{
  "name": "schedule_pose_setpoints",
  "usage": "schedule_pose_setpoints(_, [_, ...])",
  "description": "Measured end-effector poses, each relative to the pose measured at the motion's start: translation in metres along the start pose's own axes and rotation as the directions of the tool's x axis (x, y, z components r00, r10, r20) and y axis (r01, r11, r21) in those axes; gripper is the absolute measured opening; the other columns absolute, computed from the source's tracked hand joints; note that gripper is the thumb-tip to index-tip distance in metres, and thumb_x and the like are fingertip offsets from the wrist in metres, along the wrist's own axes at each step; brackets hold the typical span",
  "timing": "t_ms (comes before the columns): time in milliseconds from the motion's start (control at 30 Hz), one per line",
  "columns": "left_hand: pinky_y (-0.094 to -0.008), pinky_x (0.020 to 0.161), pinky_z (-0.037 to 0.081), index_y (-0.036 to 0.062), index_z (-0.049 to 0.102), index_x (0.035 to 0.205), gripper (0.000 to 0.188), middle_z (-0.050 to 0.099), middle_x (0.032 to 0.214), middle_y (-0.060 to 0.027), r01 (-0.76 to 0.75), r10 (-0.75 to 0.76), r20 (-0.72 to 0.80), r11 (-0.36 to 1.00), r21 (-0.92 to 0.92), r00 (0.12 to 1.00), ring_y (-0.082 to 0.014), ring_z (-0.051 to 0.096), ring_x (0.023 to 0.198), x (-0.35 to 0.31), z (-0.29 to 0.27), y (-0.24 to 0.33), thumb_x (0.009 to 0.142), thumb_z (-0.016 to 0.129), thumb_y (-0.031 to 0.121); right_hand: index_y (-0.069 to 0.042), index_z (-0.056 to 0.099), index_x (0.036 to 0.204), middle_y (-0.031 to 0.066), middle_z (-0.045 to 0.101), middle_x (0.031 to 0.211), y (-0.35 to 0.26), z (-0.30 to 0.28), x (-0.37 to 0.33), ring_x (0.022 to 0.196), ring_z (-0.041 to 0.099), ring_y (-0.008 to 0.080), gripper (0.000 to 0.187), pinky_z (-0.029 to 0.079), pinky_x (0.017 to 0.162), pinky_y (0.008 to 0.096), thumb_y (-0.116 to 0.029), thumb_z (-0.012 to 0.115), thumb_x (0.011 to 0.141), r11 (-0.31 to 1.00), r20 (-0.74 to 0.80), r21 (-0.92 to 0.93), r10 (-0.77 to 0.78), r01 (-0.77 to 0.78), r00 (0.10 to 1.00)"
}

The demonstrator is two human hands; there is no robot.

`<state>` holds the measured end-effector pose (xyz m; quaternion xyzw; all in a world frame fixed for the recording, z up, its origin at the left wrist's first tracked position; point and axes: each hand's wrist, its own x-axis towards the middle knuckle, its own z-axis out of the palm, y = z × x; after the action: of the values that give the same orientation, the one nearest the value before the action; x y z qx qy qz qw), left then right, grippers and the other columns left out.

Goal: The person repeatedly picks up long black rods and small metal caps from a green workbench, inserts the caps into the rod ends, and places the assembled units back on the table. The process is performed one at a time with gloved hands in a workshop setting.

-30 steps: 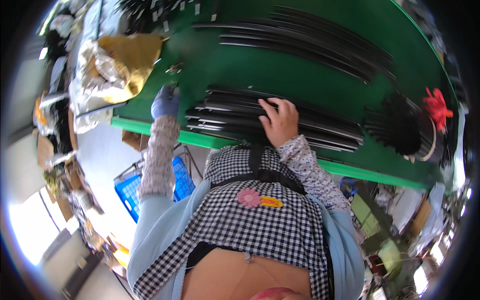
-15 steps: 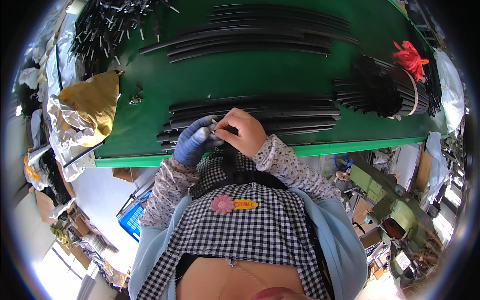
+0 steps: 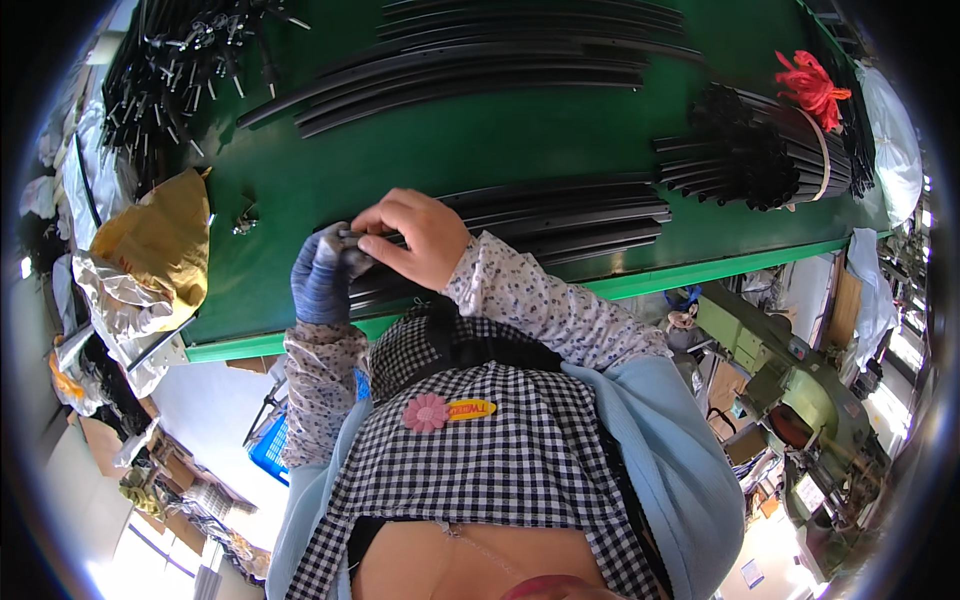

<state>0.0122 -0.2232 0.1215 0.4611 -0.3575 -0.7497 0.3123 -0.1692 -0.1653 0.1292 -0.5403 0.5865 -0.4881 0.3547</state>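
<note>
At the left ends of the near row of long black tubes (image 3: pixel 560 215), my two hands meet with fingertips touching. My left hand (image 3: pixel 325 278) wears a blue glove with greyish fingertips; its fingers are closed at the tube ends. Bare and palm down, my right hand (image 3: pixel 422 238) pinches against the left fingertips with thumb and forefinger. Whatever lies between them is too small and covered to make out. The tubes run to the right from beneath my right hand and forearm.
Another row of black tubes (image 3: pixel 470 75) lies farther back on the green table (image 3: pixel 500 130). A banded tube bundle (image 3: pixel 800 160) with a red tuft (image 3: pixel 812 88) is at right. At left are a yellow sack (image 3: pixel 160 240), small metal pieces (image 3: pixel 245 217) and black metal-tipped rods (image 3: pixel 190 60).
Both hands have moved left together, from above the tubes to their left ends. The small white-tipped piece seen earlier between my fingers no longer shows. The whole view has shifted slightly.
</note>
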Motion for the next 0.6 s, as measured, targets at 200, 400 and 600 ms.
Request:
schedule_pose_setpoints(200, [-0.0312,0.066,0.058,-0.0034,0.059,0.116,0.043,0.066,0.099,-0.0108,0.024,-0.024,-0.054,1.000,-0.007,0.998,-0.0137,0.062,0.072,0.002,-0.013,0.007,0.092,0.065,0.032,-0.013,0.066,0.100,0.0056,0.059,0.102,0.077,-0.046,0.066,0.103,0.056,0.0242,0.032,0.047,0.088,0.0405,-0.026,0.078,0.074,0.674,-0.208,-0.738,-0.179,-0.034,0.962])
schedule_pose_setpoints(400, [-0.0292,0.066,0.057,-0.0029,0.060,0.116,0.044,0.066,0.098,-0.0098,-0.014,0.012,-0.101,1.000,-0.014,0.995,-0.0122,0.061,0.070,-0.003,-0.016,0.004,0.092,0.064,0.033,-0.013,0.066,0.103,0.0032,0.057,0.102,0.104,-0.071,0.089,0.100,0.054,0.0219,0.044,0.045,0.088,0.0407,-0.042,0.080,0.072,0.445,-0.077,-0.894,-0.048,-0.047,0.996])
schedule_pose_setpoints(600, [-0.0290,0.067,0.056,-0.0023,0.062,0.115,0.040,0.068,0.097,-0.0110,-0.167,0.189,-0.165,0.976,0.141,0.968,-0.0122,0.062,0.071,-0.009,-0.030,0.012,0.094,0.063,0.031,-0.012,0.061,0.092,0.0037,0.058,0.088,0.117,-0.076,0.081,0.087,0.056,0.0223,0.047,0.045,0.076,0.0382,-0.050,0.078,0.071,0.505,0.109,-0.858,0.002,0.093,0.994])
